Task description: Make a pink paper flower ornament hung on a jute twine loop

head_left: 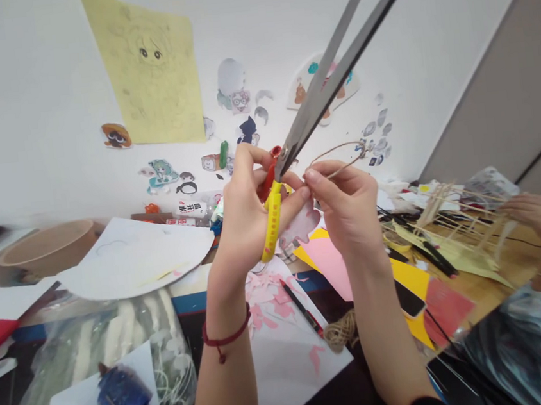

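My left hand (251,201) is closed around scissors (307,115) with red and yellow handles. Their long blades stand slightly apart and point up to the right, close to the camera. My right hand (348,204) pinches a length of brown twine (330,151), which loops above the fingers. The fingertips of both hands meet near the twine's end. Below them hangs a pale pink cut-out (300,225) with a wavy edge, partly hidden by the hands; I cannot tell how it is held.
A blue glue gun (125,404) with a red light lies front left. Pink paper scraps (271,302), a pen (301,305) and a ball of twine (341,332) lie below my hands. At right, another person's hand (537,213) touches a stick frame (459,208). A round wooden bowl (50,248) stands at left.
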{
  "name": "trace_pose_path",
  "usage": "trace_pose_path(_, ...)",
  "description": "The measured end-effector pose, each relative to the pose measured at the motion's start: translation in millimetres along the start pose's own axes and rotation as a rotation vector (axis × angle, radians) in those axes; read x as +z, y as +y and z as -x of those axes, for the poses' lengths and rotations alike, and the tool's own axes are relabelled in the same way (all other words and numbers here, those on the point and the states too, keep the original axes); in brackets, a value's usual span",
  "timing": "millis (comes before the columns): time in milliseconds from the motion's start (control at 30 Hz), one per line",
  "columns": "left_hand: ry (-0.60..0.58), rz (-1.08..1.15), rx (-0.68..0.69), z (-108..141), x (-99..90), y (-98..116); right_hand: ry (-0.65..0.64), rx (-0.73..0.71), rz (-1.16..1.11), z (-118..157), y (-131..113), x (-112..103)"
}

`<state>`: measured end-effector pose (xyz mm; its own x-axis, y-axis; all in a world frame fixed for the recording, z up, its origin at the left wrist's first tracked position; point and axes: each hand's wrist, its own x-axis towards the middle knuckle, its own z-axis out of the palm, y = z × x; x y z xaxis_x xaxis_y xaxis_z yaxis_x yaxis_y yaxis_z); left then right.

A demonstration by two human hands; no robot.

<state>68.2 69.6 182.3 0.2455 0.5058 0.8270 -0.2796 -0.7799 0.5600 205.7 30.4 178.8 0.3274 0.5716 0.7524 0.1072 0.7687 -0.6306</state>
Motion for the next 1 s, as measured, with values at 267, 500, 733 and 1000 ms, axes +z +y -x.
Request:
trace_pose_path(267, -0.060, -0.124, 0.048, 0.1, -9.4, -9.2, -0.012, -0.172, 0.128, -4.8, -3.1, -8.7)
trace_pose_path(500, -0.302, -0.300, -0.140, 2.7, -20.6, 0.0, 0.035, -0.267, 0.122, -5.2, -3.7, -17.0)
trace_pose_path(733, -0.323, -0.442, -0.232, -1.8, -11.8, 10.6, -0.079, -0.293, 0.069, -3.5, -5.1, -16.1)
trace_pose_path(1000, -0.321, -0.302, -0.182, -1.3, -12.1, 5.7, -0.074, -0.301, 0.032, 0.2, -5.9, -11.2)
